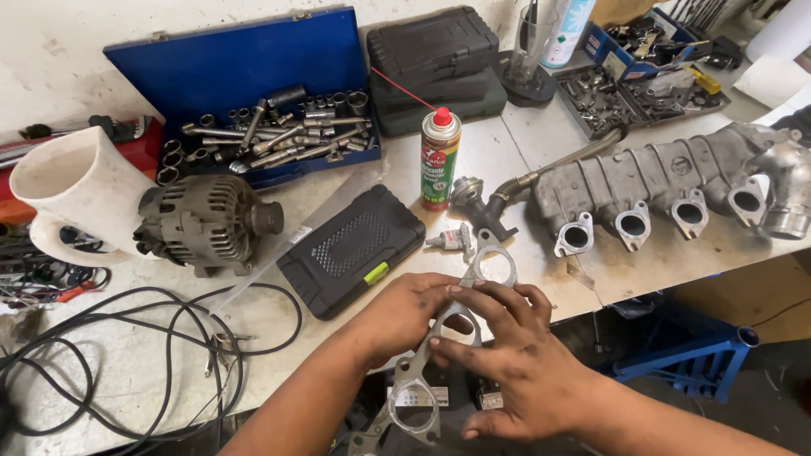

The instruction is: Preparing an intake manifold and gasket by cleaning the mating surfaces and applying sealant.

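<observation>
Both hands, left hand (404, 314) and right hand (515, 359), grip the metal gasket (439, 338) tightly.

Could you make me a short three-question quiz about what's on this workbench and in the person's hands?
1. True or false: both hands are on the metal gasket.
2. What stands upright just behind the black case? A) a spray can B) a hammer C) a kettle
3. How many round ports show along the front of the grey intake manifold?

Key
1. True: the left hand and right hand both grip it in front of the bench edge.
2. A: the spray can with a red cap.
3. Four.
</observation>
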